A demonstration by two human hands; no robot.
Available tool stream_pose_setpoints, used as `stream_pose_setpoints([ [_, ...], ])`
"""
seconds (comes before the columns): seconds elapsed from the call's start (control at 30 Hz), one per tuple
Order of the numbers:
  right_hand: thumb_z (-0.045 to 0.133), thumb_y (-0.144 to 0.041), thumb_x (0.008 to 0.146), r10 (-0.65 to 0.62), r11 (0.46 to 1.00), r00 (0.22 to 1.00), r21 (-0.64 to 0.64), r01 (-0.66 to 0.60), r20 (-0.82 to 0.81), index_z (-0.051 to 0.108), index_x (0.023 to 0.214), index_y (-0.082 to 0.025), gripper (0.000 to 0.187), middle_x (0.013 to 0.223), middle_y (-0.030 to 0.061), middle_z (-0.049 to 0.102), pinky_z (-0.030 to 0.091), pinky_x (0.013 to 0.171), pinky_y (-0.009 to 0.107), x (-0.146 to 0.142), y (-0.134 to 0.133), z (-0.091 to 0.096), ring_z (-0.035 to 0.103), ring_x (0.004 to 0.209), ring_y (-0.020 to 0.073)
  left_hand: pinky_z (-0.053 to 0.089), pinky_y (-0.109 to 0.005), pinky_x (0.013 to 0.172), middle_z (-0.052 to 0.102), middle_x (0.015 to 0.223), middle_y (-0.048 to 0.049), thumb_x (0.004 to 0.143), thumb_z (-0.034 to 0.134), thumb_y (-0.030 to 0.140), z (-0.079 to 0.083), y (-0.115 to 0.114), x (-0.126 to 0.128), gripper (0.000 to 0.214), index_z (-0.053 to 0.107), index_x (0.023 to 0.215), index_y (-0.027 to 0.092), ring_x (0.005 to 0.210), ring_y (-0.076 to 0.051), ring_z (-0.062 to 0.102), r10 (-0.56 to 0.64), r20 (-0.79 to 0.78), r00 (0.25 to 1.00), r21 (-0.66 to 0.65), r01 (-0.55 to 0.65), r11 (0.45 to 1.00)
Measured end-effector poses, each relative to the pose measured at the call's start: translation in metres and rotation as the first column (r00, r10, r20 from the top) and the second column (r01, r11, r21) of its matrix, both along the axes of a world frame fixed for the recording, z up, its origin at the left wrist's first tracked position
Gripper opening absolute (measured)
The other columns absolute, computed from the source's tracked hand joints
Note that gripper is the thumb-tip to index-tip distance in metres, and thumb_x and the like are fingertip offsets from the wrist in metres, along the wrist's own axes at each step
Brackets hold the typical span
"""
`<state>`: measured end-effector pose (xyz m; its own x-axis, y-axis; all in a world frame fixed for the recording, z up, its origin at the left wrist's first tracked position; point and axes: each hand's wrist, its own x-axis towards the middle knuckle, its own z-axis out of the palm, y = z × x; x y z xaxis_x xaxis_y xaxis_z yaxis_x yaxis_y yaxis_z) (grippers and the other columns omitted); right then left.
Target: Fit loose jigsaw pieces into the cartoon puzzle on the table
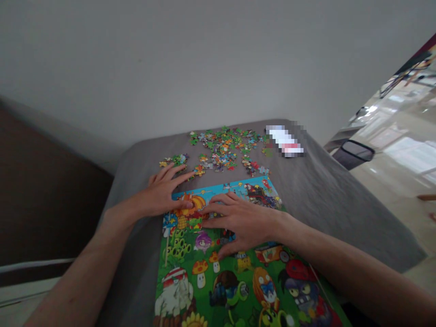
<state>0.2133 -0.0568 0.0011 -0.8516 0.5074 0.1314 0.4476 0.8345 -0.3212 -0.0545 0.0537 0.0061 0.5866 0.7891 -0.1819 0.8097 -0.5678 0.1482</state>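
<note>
Grey cloth-covered counter (pixel 327 195) carries a jigsaw puzzle (pixel 218 272), long axis running toward the wall (pixel 204 68), loose puzzle pieces (pixel 223 150) beyond its far end. Left hand (pixel 160 195) and right hand (pixel 245 225) lie on it, both grips released.

A pale grey wall (pixel 170 68) fills the top of the view, rising behind the far edge of a table covered in grey cloth (pixel 327 195). Left of the table is a dark brown panel (pixel 44 190). To the right, a glossy tiled floor (pixel 405 154) reflects bright window light, and a black-rimmed bin (pixel 354 154) stands just beyond the table's right edge.
</note>
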Motion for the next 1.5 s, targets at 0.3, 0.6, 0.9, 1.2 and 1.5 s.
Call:
stream_pose_setpoints([
  [0.3,0.067,-0.069,0.090,0.009,0.999,1.000,0.037,-0.008,-0.017,0.069,0.136,-0.020,0.068,0.152,0.0122,0.057,0.037,0.114,0.052,0.002,0.001,-0.001,0.045,0.138,0.0333,0.020,-0.065,0.125,0.023,0.174,-0.0094,0.078,0.062,0.086,0.003,-0.002,0.001,0.102,0.037,0.162,0.034,0.160,-0.044,0.011,0.013,-0.022,1.000,-0.024,-0.014,1.000],
  [0.6,0.067,-0.069,0.090,0.006,0.998,1.000,0.059,-0.005,-0.009,0.068,0.136,-0.019,0.067,0.153,0.0107,0.058,0.038,0.113,0.051,0.002,0.001,-0.001,0.047,0.136,0.0325,0.022,-0.065,0.124,0.024,0.174,-0.0095,0.077,0.059,0.089,0.001,0.000,0.000,0.102,0.039,0.162,0.035,0.159,-0.045,0.014,-0.003,0.006,1.000,-0.017,0.003,1.000],
  [0.9,0.070,-0.067,0.089,-0.006,1.000,0.999,0.004,0.006,-0.051,0.068,0.136,-0.019,0.067,0.151,0.0099,0.059,0.035,0.117,0.051,0.002,0.001,0.001,0.046,0.138,0.0319,0.021,-0.063,0.125,0.024,0.174,-0.0088,0.078,0.059,0.088,0.002,-0.001,0.001,0.101,0.039,0.162,0.035,0.160,-0.044,0.012,0.005,-0.019,1.000,-0.018,-0.006,1.000],
  [1.2,0.059,-0.039,0.103,-0.281,0.948,0.928,0.080,0.308,-0.245,0.072,0.126,-0.020,0.033,0.125,0.0101,0.073,0.043,0.110,0.049,0.030,0.028,-0.004,0.055,0.126,0.0274,0.021,-0.065,0.125,0.023,0.174,-0.0091,0.078,0.061,0.087,0.002,-0.001,0.001,0.100,0.041,0.161,0.035,0.160,-0.044,0.012,0.005,-0.013,1.000,-0.022,-0.005,1.000],
  [1.5,0.062,-0.025,0.097,-0.587,0.773,0.727,0.019,0.634,-0.357,0.071,0.125,-0.021,0.029,0.126,0.0102,0.075,0.048,0.109,0.049,0.057,0.081,-0.022,0.066,0.122,0.0264,0.024,-0.067,0.123,0.026,0.173,-0.0093,0.080,0.069,0.076,0.006,-0.003,0.003,0.094,0.041,0.160,0.035,0.160,-0.045,0.014,-0.007,-0.006,1.000,-0.014,0.007,1.000],
])
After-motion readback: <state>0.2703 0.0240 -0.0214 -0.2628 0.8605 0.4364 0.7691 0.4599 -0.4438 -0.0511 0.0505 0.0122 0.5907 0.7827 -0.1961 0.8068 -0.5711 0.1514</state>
